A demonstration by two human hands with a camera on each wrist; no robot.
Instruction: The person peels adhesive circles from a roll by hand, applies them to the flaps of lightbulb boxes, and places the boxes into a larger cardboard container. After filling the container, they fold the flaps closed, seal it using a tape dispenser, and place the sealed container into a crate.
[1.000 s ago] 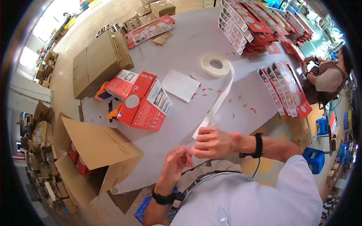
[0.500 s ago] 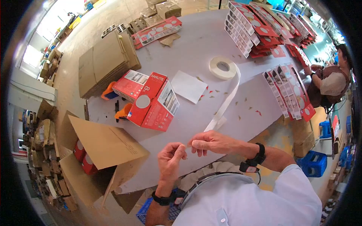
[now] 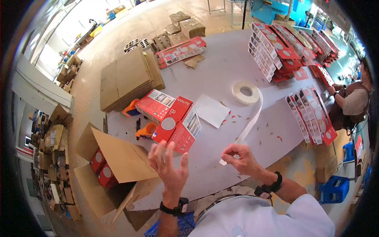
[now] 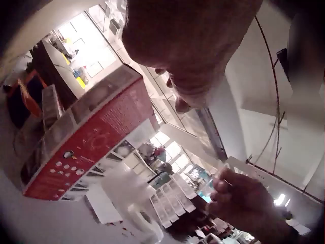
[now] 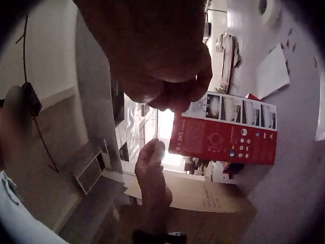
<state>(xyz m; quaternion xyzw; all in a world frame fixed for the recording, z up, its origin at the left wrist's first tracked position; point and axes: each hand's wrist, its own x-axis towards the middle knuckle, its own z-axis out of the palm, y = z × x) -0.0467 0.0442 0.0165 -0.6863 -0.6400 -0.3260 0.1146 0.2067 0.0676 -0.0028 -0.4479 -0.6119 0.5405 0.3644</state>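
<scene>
In the head view the right hand [image 3: 241, 159] pinches the end of a white strip [image 3: 249, 127], which runs back to a roll [image 3: 245, 93] lying on the table. The left hand [image 3: 170, 168] is raised with its fingers spread, holding nothing, just in front of a red box [image 3: 176, 123]. The same red box [image 5: 223, 133] shows in the right wrist view, with the left hand [image 5: 152, 175] beyond it. A white sheet [image 3: 212, 110] lies between the box and the roll.
An upright carton [image 3: 122, 158] with red boxes inside stands at the left. Flat cardboard [image 3: 122, 79] is stacked behind it. Orange-handled tools [image 3: 147, 130] lie beside the red box. Red printed packaging [image 3: 272, 47] is piled at the back right; a person [image 3: 353, 100] is at far right.
The hands, close together earlier, have moved apart. The left hand has lifted and spread its fingers; the right pinches the strip's end. The head view has shifted, so the table things appear lower and farther right.
</scene>
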